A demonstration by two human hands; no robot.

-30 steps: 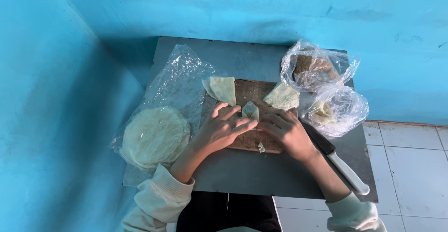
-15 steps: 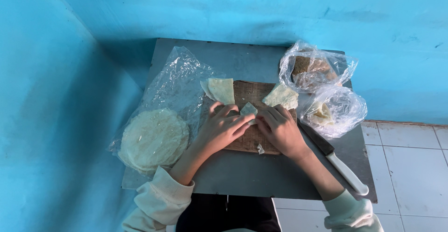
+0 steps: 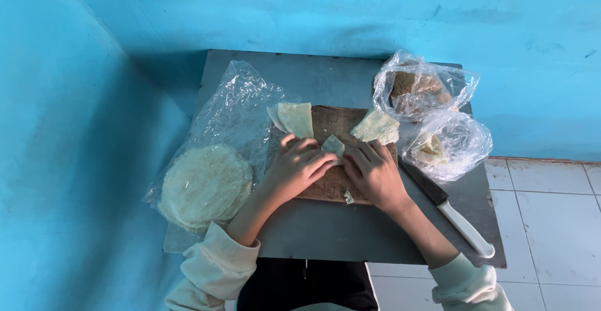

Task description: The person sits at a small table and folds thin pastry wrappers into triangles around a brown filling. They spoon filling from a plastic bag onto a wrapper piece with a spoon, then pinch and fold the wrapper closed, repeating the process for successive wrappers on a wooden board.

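Both hands meet over the middle of the board [image 3: 325, 189], which lies on a grey table [image 3: 325, 248] set in a blue corner. Left hand [image 3: 294, 170] and right hand [image 3: 374, 174] rest palm down, fingers pointed inward, and their fingertips close together on a small pale folded piece [image 3: 332, 144] of thin wrapper; each hand pinches one side of it, pressing it against the wood. Both forearms come up from the near table edge in cream sleeves, wrists low, elbows spread.

Largest of the other things is the clear plastic sheet [image 3: 231, 107] on the left, holding a round stack of wrappers [image 3: 205, 184]. Two clear bags stand at the far right: one with brown filling [image 3: 416, 87], one with pale pieces [image 3: 447, 143]. A knife [image 3: 447, 206] with a white handle lies just right of the board. Two cut wedges sit at the board's far edge, one left [image 3: 295, 118], one right [image 3: 375, 127].

The piece looks very light, thin and limp, likely to tear or unfold if tugged; I judge it best held at its folded edges with gentle fingertip pressure, kept flat on the board.
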